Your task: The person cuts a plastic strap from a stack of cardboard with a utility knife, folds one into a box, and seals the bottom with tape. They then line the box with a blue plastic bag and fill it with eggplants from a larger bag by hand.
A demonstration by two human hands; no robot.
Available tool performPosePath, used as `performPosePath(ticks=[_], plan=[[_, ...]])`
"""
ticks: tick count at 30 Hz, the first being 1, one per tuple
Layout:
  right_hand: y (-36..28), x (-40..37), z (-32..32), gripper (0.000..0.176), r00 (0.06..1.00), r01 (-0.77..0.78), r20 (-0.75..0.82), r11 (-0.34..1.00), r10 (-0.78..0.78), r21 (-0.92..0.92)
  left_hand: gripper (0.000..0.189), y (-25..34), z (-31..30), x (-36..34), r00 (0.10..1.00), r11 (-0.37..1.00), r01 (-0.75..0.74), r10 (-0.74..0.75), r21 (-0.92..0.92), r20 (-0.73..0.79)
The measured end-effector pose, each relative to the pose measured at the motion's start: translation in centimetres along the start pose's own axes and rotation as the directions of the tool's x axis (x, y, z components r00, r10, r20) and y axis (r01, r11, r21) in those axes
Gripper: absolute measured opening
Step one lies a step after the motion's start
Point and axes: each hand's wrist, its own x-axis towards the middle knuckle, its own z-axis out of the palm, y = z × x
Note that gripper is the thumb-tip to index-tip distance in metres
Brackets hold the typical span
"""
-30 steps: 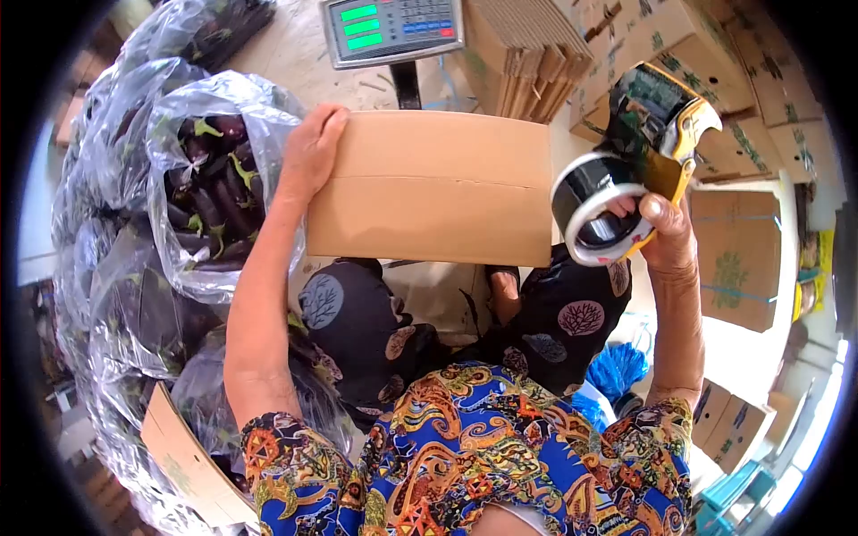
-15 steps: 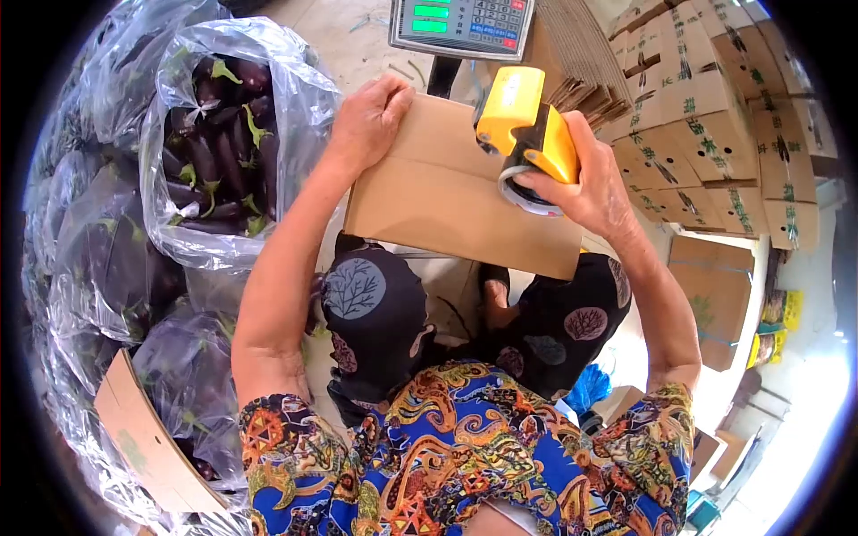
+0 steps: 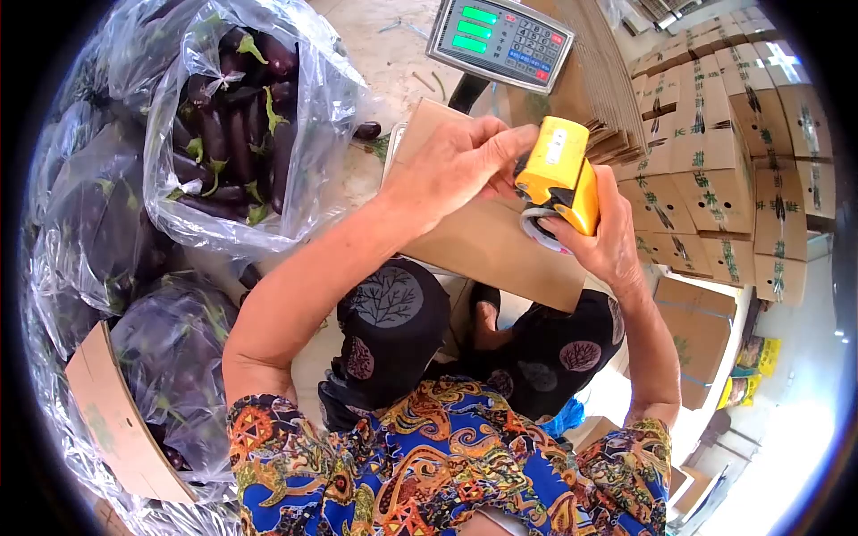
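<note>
1. Over the carton [image 3: 509, 259], slanted down rightward, the tape dispenser [image 3: 561, 154] is gripped by the right hand [image 3: 609, 234].
2. The left hand [image 3: 447, 170] is placed at its left edge; whether anything is pinched cannot be told.

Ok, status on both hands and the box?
Right hand gripping yellow tape dispenser. Left hand at its left side, contact unclear. Cardboard box beneath both, upper face partly hidden by hands and dispenser.
</note>
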Motion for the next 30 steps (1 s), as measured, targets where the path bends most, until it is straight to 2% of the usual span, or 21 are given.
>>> performPosePath(ticks=[1, 7, 10, 13, 16, 19, 20, 22, 25, 28, 30], plan=[[0.2, -0.2, -0.1, 0.054, 1.0, -0.016, 0.003, 1.0, 0.016, -0.015, 0.029, -1.2, -0.2, 0.9, 0.999, 0.989, -0.037, 0.038, -0.144, 0.001], [-0.5, -0.3, -0.2, 0.055, 0.996, -0.088, 0.005, 0.996, 0.088, 0.02, 0.022, -2.4, -0.2, 0.9, 0.997, 0.918, 0.073, -0.061, -0.39, 0.044], [-0.6, -0.3, -0.3, 0.054, 0.993, -0.117, 0.011, 0.993, 0.117, 0.03, 0.02, -2.2, -0.3, 0.9, 0.988, 0.803, 0.155, -0.135, -0.575, 0.078], [-0.7, -0.3, -0.4, 0.054, 0.996, -0.083, 0.018, 0.996, 0.083, 0.02, 0.02, -1.8, -0.6, 1.0, 0.987, 0.827, 0.159, -0.138, -0.54, 0.079], [-1.1, 0.0, -0.2, 0.055, 0.995, -0.097, 0.026, 0.995, 0.097, -0.017, 0.022, -1.9, -0.1, 0.5, 0.999, 0.947, 0.054, -0.053, -0.316, 0.012], [-1.1, 0.3, -0.1, 0.055, 0.992, -0.117, 0.04, 0.992, 0.119, -0.046, 0.022, -2.2, -0.3, 0.5, 1.0, 0.974, -0.021, 0.021, -0.228, 0.001], [-1.4, 0.4, -0.2, 0.055, 0.994, -0.102, 0.042, 0.991, 0.106, -0.084, 0.021, -2.2, -0.3, 0.5, 0.996, 0.99, -0.083, 0.077, -0.117, -0.05], [-2.1, 0.8, -0.1, 0.055, 0.996, -0.07, 0.051, 0.985, 0.079, -0.155, 0.02, -2.4, -0.8, 0.7, 0.971, 0.976, -0.182, 0.197, 0.117, -0.137], [-2.7, 1.5, 0.2, 0.058, 0.99, -0.054, 0.112, 0.973, 0.081, -0.225, 0.02, -3.0, -2.1, 0.7, 0.919, 0.941, -0.247, 0.303, 0.23, -0.253], [-3.2, 1.9, 0.1, 0.06, 0.981, -0.009, 0.182, 0.962, 0.061, -0.273, 0.022, -1.8, -3.7, -1.0, 0.942, 0.91, -0.18, 0.268, 0.373, -0.202], [-3.4, 2.4, 0.1, 0.061, 0.978, 0.032, 0.207, 0.962, 0.026, -0.27, 0.021, -1.0, -5.6, -1.7, 0.931, 0.885, -0.134, 0.267, 0.446, -0.25]])
